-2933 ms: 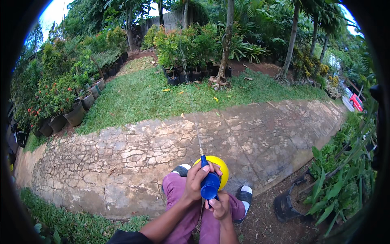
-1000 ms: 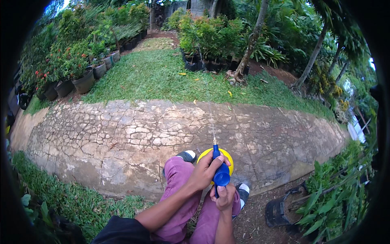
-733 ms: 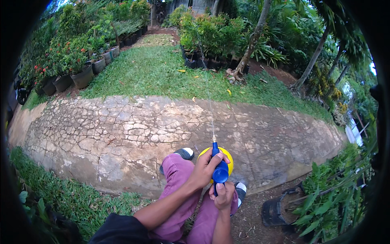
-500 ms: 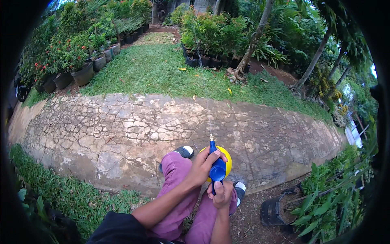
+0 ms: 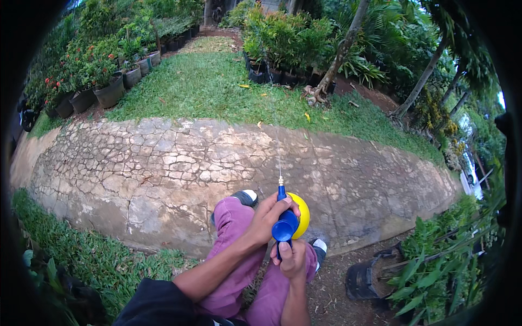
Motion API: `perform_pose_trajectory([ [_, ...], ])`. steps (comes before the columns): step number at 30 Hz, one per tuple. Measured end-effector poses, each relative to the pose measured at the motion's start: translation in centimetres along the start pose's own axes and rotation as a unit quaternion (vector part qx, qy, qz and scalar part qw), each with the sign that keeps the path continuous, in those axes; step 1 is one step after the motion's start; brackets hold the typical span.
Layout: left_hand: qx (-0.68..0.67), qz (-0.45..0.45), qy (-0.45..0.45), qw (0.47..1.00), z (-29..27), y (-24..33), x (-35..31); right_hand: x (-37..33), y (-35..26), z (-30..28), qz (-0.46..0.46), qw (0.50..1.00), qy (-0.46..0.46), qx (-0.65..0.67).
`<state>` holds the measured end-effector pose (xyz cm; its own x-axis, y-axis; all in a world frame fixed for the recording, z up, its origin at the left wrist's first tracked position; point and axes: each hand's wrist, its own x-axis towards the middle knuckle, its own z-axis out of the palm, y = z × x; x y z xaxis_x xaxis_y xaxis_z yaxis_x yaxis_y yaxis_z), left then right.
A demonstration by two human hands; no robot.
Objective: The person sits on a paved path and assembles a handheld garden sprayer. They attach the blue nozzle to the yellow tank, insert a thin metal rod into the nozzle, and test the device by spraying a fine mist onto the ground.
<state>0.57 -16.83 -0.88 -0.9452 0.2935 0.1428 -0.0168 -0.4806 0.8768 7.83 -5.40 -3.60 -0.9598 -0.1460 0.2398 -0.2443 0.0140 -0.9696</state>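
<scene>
A garden pressure sprayer is in both my hands, with a round yellow tank [image 5: 302, 216], a blue spray head [image 5: 285, 225] and a brass nozzle [image 5: 280, 180] pointing away from me. From the nozzle a thin jet of water [image 5: 279, 155] runs forward over the path. My left hand [image 5: 266, 218] is closed around the front of the blue head, its fingers reaching toward the tank. Just behind, my right hand [image 5: 291, 258] grips the blue handle, thumb on top. The tank shows mainly on the right of the head; the rest of it is hidden.
Cracked stone paving [image 5: 179, 168] crosses in front of my shoes. Past it lies grass [image 5: 201, 87], with potted flowering plants [image 5: 109, 89] at left and bagged shrubs [image 5: 288, 49] beside a leaning tree trunk [image 5: 342, 51]. A black plant bag [image 5: 361, 281] stands at near right.
The sprayer has shifted slightly left with both hands, and its yellow tank now shows more to the right of the blue head. Water comes from the nozzle in both frames.
</scene>
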Motion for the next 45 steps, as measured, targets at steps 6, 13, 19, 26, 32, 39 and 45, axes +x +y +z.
perform_pose_trajectory([
  [6,0.004,-0.006,-0.014,1.000,0.0,0.3,-0.1,-0.1,-0.5,0.5,0.010,1.000,0.008,-0.006],
  [13,0.013,0.002,-0.017,1.000,0.2,-0.1,-0.2,-0.2,-0.7,0.4,0.049,0.998,0.007,0.030],
  [19,0.021,0.022,-0.034,0.999,0.3,-0.4,-0.4,-0.2,-0.1,0.2,0.009,1.000,-0.006,0.015],
  [26,0.032,0.062,-0.058,0.996,0.6,-0.3,-0.9,-0.4,0.3,0.2,-0.054,0.998,0.003,-0.026],
  [32,0.031,0.043,-0.033,0.998,0.6,-0.6,-0.5,-0.2,0.2,0.2,-0.048,0.998,0.011,-0.024],
  [39,0.008,0.003,0.000,1.000,0.5,-0.5,0.3,0.1,0.0,0.3,-0.010,1.000,0.025,0.002],
  [45,0.015,-0.027,0.002,1.000,0.5,0.0,0.4,0.2,-0.3,0.5,0.016,0.999,0.039,0.017],
])
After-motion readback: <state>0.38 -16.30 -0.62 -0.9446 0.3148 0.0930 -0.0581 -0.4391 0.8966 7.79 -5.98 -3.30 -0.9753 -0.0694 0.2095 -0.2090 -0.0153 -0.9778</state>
